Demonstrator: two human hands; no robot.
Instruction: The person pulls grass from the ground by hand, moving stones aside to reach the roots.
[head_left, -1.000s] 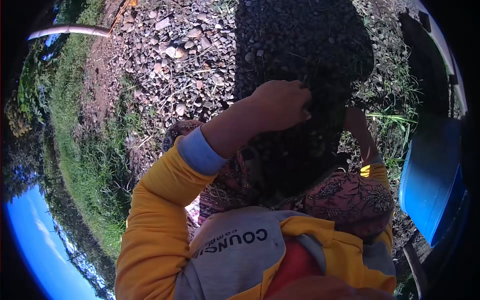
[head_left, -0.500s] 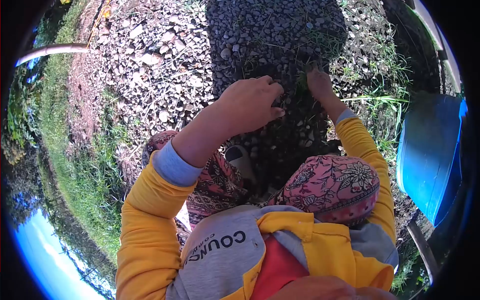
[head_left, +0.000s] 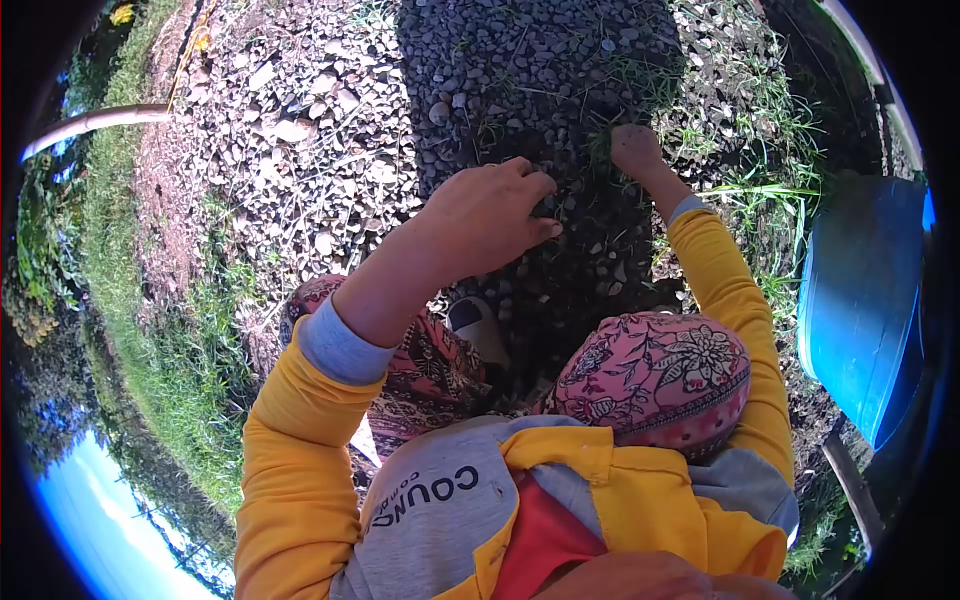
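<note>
My left hand [head_left: 490,217] hovers over the shaded gravel [head_left: 520,90], fingers curved and thumb held apart, with nothing visible in it. To its right, my right hand [head_left: 637,152] is closed low over the ground in the shadow. Thin green grass [head_left: 601,148] shows at its fingers, and the fist seems to grip it; the fingertips themselves are hidden. More grass blades [head_left: 650,80] grow among the stones just above that hand. Dark soil mixed with small stones [head_left: 590,255] lies below both hands, between my knees.
At right stands a blue plastic container [head_left: 862,310], with a wooden stick [head_left: 853,490] below it. Sunlit stones [head_left: 300,130] spread to the left, bordered by a grass strip [head_left: 165,370]. A curved pole [head_left: 100,120] juts in at the upper left. My shoe [head_left: 478,328] rests on the ground.
My right hand has turned a little and its fist has closed more tightly by the grass. My left hand has shifted slightly left, still with its thumb apart.
</note>
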